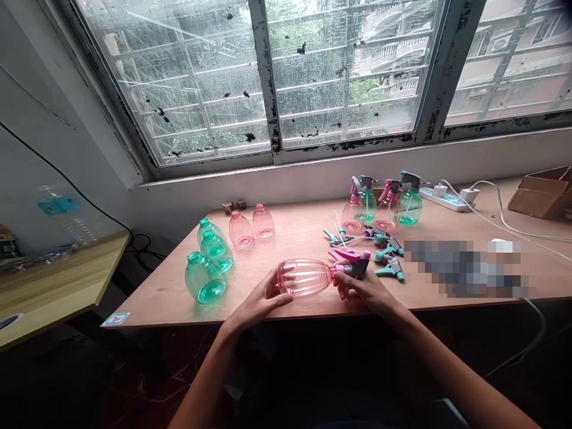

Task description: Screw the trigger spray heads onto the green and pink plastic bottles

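Observation:
A pink transparent spray bottle [308, 277] lies sideways in the air just above the table's front edge, held between both hands. My left hand [269, 293] wraps round its base end. At the neck, my right hand [357, 286] grips the pink collar and the dark grey and pink spray head [356, 267], which sits on the bottle's mouth. Whether the collar is fully screwed on cannot be made out. Beyond my right hand lie several loose teal and grey spray heads [390, 266], some with thin white tubes.
Several open green bottles [205, 280] and two open pink bottles [241, 229] stand at the left. Spray bottles with heads [388, 208] stand at the back right, near a power strip [447, 198] and a cardboard box [541, 193]. A blurred patch covers the right side.

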Motion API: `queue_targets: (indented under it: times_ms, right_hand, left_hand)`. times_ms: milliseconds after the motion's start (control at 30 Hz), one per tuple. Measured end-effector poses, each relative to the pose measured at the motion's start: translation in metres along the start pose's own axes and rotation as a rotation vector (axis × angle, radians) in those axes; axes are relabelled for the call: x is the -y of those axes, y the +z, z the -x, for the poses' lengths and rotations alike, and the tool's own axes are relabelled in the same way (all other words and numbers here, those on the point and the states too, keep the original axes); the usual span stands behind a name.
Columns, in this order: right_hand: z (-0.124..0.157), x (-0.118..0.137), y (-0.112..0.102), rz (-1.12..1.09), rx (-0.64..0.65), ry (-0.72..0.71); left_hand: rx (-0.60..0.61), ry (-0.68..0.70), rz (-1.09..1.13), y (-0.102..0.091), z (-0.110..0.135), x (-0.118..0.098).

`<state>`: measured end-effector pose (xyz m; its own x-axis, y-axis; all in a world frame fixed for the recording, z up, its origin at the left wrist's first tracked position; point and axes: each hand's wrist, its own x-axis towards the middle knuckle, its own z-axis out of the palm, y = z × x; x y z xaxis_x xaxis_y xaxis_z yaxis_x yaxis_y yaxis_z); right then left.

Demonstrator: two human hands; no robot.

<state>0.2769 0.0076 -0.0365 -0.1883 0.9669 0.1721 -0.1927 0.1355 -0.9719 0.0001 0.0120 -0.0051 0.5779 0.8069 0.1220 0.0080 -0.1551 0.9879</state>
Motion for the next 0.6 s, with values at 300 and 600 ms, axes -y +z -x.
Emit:
queue_targets:
  times_ms: [300, 600]
  right_hand:
    - [-0.002, -0.003, -0.001, -0.026, -0.022, 0.024]
    - [-0.001, -0.003, -0.001, -0.006, -0.03, 0.026]
  left_hand:
    - [-0.002, 0.015, -0.012, -0.002, 0.001, 0.003]
    - [-0.039, 0.028, 0.002, -0.004, -0.001, 0.012]
